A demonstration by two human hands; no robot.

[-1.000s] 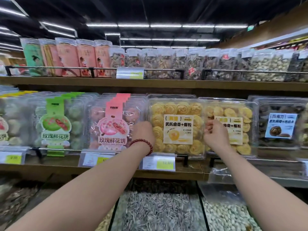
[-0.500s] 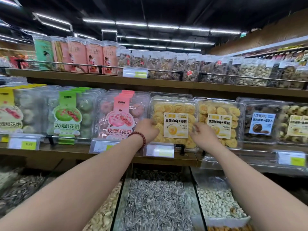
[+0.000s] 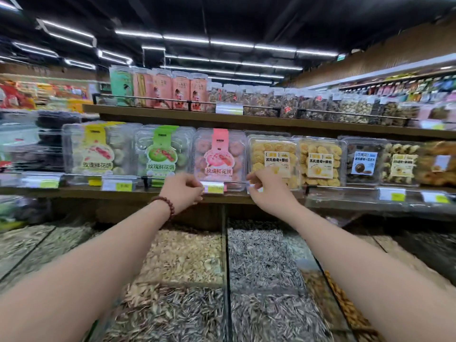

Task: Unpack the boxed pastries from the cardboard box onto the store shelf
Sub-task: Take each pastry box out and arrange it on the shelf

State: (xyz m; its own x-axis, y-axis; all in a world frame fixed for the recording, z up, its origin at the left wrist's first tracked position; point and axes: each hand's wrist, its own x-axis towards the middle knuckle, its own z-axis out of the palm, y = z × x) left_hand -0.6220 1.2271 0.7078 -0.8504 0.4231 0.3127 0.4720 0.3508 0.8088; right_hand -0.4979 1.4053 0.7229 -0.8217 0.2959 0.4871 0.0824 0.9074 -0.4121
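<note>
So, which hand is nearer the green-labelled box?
Left: the left hand is just under the green-labelled box; the right hand is farther right, at the yellow cookie box.

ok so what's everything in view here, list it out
yellow-label pastry box: one, clear, middle shelf left
green-label pastry box: one, clear, to its right
pink-label pastry box: one, clear, next right
yellow cookie boxes: two, clear, next right
blue-label cookie box: one, dark cookies, next right
tall packs: about five, pink and green, top shelf
price tags: several, white and yellow, shelf edge
bulk seeds: several bins, grey-striped and pale, below
bracelet: one, dark red, left wrist
left hand: one, bare, left of the tag under the pink-label box
right hand: one, bare, right of that tag, grip unclear
</note>
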